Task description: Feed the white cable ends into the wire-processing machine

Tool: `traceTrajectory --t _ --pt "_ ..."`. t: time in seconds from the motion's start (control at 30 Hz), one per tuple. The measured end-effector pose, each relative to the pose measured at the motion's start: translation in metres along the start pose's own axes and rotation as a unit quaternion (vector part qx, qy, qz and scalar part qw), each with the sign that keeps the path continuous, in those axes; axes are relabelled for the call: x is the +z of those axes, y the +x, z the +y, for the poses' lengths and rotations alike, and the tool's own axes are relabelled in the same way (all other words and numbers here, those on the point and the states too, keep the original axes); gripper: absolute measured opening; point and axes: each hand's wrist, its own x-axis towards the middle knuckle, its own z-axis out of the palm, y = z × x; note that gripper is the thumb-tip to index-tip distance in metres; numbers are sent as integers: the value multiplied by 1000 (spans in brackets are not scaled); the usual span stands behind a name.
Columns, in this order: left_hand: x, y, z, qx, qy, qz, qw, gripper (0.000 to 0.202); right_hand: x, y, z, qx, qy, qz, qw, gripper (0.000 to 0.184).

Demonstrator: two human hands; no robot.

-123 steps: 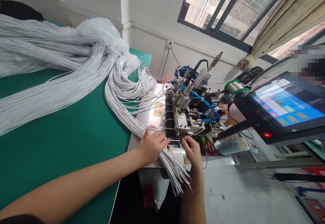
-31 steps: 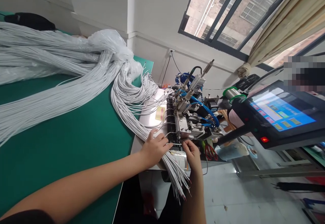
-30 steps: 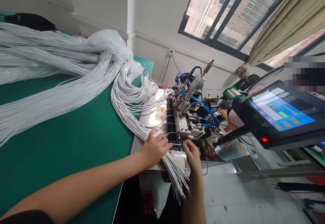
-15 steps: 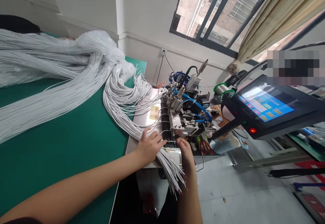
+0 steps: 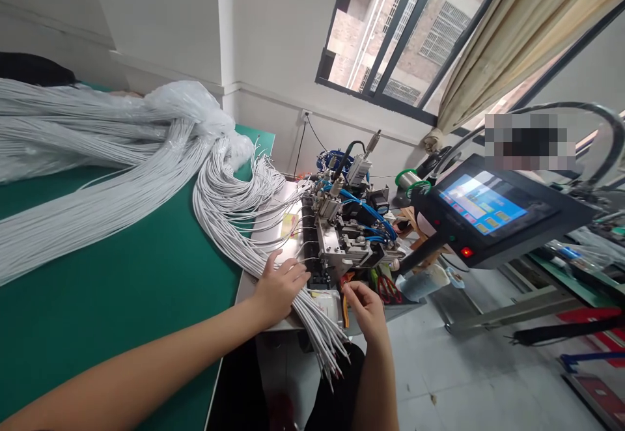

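Note:
A thick bundle of white wires [image 5: 319, 330] with stripped, partly reddish ends hangs over the near edge of the bench machine [image 5: 336, 222]. My left hand [image 5: 282, 291] lies across this bundle, palm down and fingers spread, its tips at the machine's black feed strip. Several single wires run from the bundle into that strip. Just right of the strip is my right hand [image 5: 368, 310], thumb and forefinger pinched together; whatever sits between them is too small to make out. Beside those fingertips stands an orange-handled tool [image 5: 346, 310], partly covered by the hand.
On the green table [image 5: 122, 301] lie long wire bundles in clear plastic [image 5: 185, 102]. A lit touchscreen [image 5: 483, 203] on an arm stands at the right, near a wire spool [image 5: 413, 182]. Red-handled pliers [image 5: 389, 290] rest by the machine. Another person is at the upper right.
My right hand has drawn back from the feed strip toward me and to the right. My left hand has shifted slightly away from the strip. The camera view has also shifted.

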Motion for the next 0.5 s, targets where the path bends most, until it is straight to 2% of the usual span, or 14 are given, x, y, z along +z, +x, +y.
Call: traceTrajectory --t 0.1,0.23,0.4,0.5 --pt "-1 1 0 14 -9 0 1000 40 0 -5 -22 -42 -62 -47 996 25" --pt "-1 1 -1 37 -8 -7 999 36 10 -4 -43 -95 -125 -79 984 18" --pt "-2 3 -2 85 -8 1 996 32 23 3 -46 -118 -143 -70 980 22" --pt "-4 4 -2 80 -2 12 997 28 26 7 -41 -112 -146 -47 982 22"
